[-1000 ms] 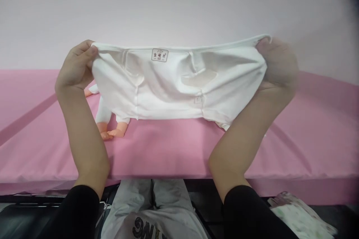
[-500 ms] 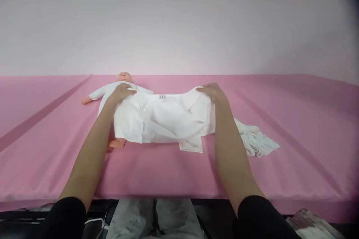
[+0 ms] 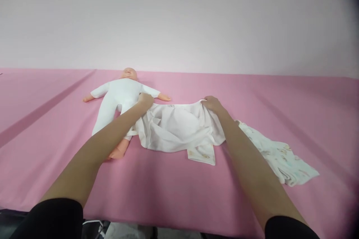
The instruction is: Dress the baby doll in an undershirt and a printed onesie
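Note:
A white baby garment with a small label at its top edge hangs between my hands, its lower part on or just above the pink surface. My left hand is closed on its left top corner, beside the doll's torso. My right hand pinches the right top corner. A printed cuff-like piece pokes out under the lower edge. Left of the garment lies a baby doll on its back, in a white body suit, arms spread. My left forearm hides part of its legs.
A folded, printed white cloth lies on the right, partly behind my right forearm. The pink-covered table runs across the view, its front edge near my lap. A pale wall panel rises behind it.
Both hands have lowered the garment toward the table. My left hand has moved right, narrowing the spread and uncovering more of the doll. The view has tipped downward.

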The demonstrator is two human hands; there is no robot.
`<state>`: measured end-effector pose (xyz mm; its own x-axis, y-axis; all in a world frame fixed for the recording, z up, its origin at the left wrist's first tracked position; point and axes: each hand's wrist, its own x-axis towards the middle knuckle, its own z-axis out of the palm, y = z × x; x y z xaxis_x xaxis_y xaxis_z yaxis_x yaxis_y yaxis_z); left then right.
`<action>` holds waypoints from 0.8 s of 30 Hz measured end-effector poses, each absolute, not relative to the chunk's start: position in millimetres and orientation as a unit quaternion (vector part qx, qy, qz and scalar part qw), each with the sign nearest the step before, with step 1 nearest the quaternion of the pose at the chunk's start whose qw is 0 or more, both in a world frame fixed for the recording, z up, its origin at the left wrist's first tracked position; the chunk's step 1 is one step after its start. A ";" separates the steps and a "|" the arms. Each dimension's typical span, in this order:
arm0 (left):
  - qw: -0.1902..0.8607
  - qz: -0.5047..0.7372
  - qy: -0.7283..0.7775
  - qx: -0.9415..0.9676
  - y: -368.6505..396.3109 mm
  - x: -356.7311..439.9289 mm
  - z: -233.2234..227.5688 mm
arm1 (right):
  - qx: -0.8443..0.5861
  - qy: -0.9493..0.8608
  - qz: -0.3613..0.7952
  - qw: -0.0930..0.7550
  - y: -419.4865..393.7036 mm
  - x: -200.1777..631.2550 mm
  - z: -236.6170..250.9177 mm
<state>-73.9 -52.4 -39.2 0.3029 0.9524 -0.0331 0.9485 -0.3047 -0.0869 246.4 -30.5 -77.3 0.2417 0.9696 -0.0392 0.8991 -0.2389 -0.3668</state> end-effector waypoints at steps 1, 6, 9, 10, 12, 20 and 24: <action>0.028 0.045 -0.594 -0.803 -46.4 -74.1 -39.8 | -0.779 -0.602 0.123 0.129 -27.3 249.6 -78.3; 0.010 0.064 -0.605 -0.794 -21.6 -74.4 -33.2 | -0.801 -0.583 0.086 0.104 -14.5 264.3 -79.4; -0.002 0.057 -0.610 -0.790 -15.2 -71.2 -32.6 | -0.807 -0.579 0.066 0.097 -8.0 270.9 -79.8; 0.001 0.054 -0.613 -0.788 -14.5 -70.1 -33.8 | -0.805 -0.582 0.061 0.095 -5.9 272.6 -80.3; 0.020 0.052 -0.619 -0.783 -14.2 -68.8 -37.2 | -0.796 -0.595 0.054 0.092 -1.7 274.7 -82.0; 0.087 0.081 -0.611 -0.783 -2.8 -83.2 -43.2 | -0.749 -0.658 0.022 0.074 15.3 273.9 -85.3; 0.097 0.093 -0.614 -0.778 6.7 -97.3 -45.4 | -0.734 -0.677 0.012 0.054 20.5 270.2 -83.2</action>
